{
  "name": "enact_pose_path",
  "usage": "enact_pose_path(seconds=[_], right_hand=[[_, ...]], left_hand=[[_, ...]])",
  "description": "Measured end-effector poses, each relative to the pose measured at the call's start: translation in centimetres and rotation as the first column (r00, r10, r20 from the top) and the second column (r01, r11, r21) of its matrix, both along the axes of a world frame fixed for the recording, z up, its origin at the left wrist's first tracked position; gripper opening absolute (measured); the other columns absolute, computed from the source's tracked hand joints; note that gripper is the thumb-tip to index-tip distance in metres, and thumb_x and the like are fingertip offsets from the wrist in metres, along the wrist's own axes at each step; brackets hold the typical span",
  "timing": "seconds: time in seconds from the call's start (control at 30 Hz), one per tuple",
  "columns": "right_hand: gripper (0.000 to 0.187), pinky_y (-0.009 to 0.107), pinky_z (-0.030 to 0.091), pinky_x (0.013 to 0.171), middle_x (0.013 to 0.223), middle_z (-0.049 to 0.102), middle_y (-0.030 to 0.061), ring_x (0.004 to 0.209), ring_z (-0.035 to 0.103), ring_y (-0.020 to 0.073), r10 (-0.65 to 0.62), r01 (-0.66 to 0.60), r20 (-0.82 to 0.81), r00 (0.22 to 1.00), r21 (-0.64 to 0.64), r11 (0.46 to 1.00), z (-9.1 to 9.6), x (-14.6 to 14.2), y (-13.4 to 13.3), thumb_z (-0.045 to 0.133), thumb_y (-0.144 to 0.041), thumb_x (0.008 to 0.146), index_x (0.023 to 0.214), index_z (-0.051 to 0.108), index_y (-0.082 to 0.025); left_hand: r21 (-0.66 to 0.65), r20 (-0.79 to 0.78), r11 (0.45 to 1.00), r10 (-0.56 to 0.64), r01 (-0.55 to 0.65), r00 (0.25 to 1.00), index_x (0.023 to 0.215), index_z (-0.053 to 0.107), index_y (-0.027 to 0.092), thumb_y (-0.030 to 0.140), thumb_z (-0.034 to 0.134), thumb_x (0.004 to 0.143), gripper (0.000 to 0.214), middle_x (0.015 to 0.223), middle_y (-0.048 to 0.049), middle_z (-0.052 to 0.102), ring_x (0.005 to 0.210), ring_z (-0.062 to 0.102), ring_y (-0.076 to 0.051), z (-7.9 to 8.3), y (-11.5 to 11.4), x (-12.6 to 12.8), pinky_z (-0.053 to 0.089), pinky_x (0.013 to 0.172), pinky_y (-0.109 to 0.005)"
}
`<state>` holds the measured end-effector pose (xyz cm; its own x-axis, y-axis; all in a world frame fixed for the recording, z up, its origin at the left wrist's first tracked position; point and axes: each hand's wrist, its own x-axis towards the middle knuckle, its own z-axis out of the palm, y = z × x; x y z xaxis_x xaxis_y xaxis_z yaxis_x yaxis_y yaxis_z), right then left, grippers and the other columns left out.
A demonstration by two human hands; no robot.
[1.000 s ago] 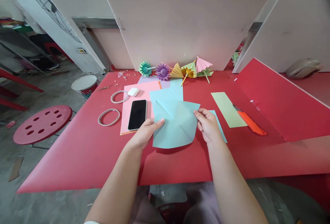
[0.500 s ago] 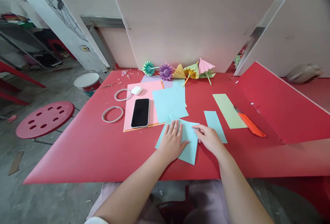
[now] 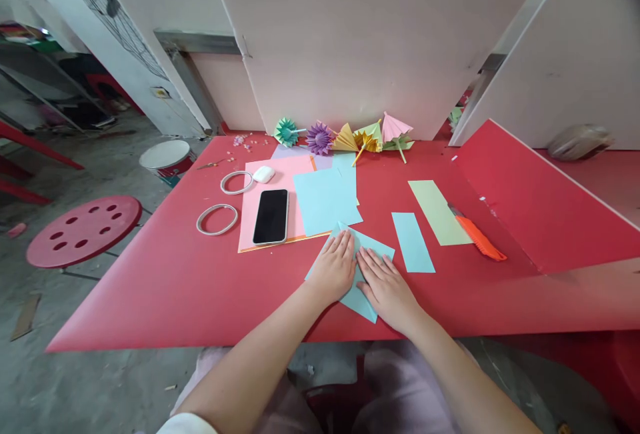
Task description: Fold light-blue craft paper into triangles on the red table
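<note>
A folded light-blue paper [image 3: 379,247] lies on the red table [image 3: 165,287] near its front edge. My left hand [image 3: 336,266] lies flat on its left part, fingers stretched out. Beside it, my right hand [image 3: 385,285] presses flat on the right part. Both hands cover most of the sheet; only its corners show. Another light-blue sheet [image 3: 325,199] lies just behind it.
A black phone [image 3: 271,216] rests on pink paper [image 3: 265,184]. Two white rings [image 3: 217,218], a white earbud case [image 3: 263,174], a blue strip [image 3: 413,242], a green strip [image 3: 439,211] and an orange cutter [image 3: 480,237] lie around. Paper umbrellas [image 3: 345,135] line the back. A red stool [image 3: 83,229] stands left.
The blue paper was held up in both hands, then laid on the table. My right hand has moved left onto the sheet and both hands now press it flat.
</note>
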<state>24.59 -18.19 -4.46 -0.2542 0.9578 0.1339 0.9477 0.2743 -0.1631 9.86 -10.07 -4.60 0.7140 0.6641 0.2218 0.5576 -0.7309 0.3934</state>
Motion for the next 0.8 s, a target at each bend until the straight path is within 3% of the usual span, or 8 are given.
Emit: enact_pose_path(seconds=[0.17, 0.4, 0.7, 0.8], right_hand=[[0.051, 0.047, 0.027, 0.106, 0.146, 0.022, 0.0051, 0.133, 0.025, 0.0234, 0.015, -0.014, 0.113, 0.993, -0.012, 1.000, 0.5, 0.1, -1.9, 0.028, -0.036, 0.092, 0.140, 0.024, -0.019], [0.053, 0.047, 0.027, 0.106, 0.144, 0.026, 0.0037, 0.133, 0.025, 0.0236, 0.070, -0.069, 0.093, 0.993, -0.023, 0.997, 1.2, -0.3, -4.9, 0.029, -0.036, 0.092, 0.141, 0.021, -0.018], [0.054, 0.047, 0.027, 0.107, 0.140, 0.036, 0.0040, 0.128, 0.034, 0.0223, 0.119, -0.120, -0.014, 0.993, -0.005, 0.993, 1.7, -2.1, -9.0, 0.040, -0.028, 0.088, 0.140, 0.025, -0.019], [0.050, 0.045, 0.029, 0.107, 0.134, 0.046, 0.0034, 0.125, 0.040, 0.0186, 0.223, -0.225, -0.110, 0.968, -0.002, 0.974, 2.2, -1.7, -9.9, 0.040, -0.019, 0.088, 0.137, 0.031, -0.020]], left_hand=[[-0.016, 0.021, 0.997, 0.070, -0.070, 0.997, 0.134, 0.033, 0.003, 0.027, 0.029, 0.088, 0.052, 0.142, -0.0191, 0.029, 0.133, 0.021, -0.028, 0.2, 0.7, 0.2, 0.017, 0.107, -0.046], [0.010, 0.003, 0.993, 0.121, -0.121, 0.993, 0.136, 0.029, 0.001, 0.036, 0.032, 0.088, 0.059, 0.142, -0.0214, 0.026, 0.134, 0.018, -0.030, 0.2, 1.7, 0.9, 0.011, 0.108, -0.047], [0.126, -0.101, 0.992, 0.024, -0.011, 0.995, 0.136, 0.032, 0.009, 0.048, 0.032, 0.089, 0.061, 0.143, -0.0190, 0.026, 0.134, 0.019, -0.030, 0.5, 2.0, 0.6, 0.010, 0.108, -0.048], [0.193, -0.177, 0.981, 0.034, 0.001, 0.984, 0.138, 0.030, 0.011, 0.054, 0.032, 0.087, 0.066, 0.144, -0.0191, 0.026, 0.134, 0.019, -0.031, 0.6, 1.9, 0.5, 0.011, 0.108, -0.048]])
